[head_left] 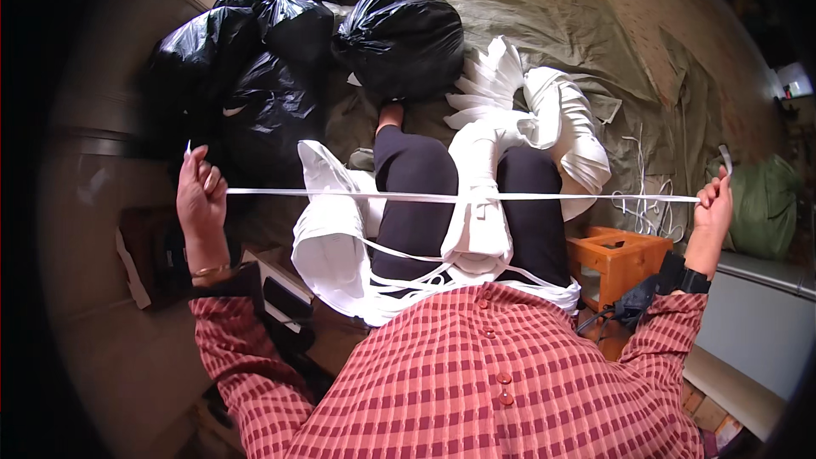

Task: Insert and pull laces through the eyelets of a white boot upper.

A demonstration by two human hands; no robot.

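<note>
While a single white strip [586, 197] is drawn out taut between two raised hands, the step in hand reads as stretching or straightening one length of it. Left hand [201, 189]: fingers curled closed, one end of the strip gripped, a short pale tip showing above the knuckles. Right hand [715, 204]: closed in a pinch on the opposite end, a short tail standing up past the fingers. Strip, position: nearly level across the body, spanning the whole gap between the grips and passing in front of both dark trouser legs [414, 172] and the white fabric bundle [480, 234] between them; whether it touches the bundle cannot be told. Next move, as judged: calls for both pinches to be firm and the tension even, with the strip clear of the loose white cords [416, 291] at the waist. Also present: one white fabric roll [333, 246], inward of the left hand; one folded white stack [580, 140], beyond the right knee; one orange wooden stool [625, 257], below and inward of the right hand; black plastic bags [399, 42], beyond the feet.
</note>
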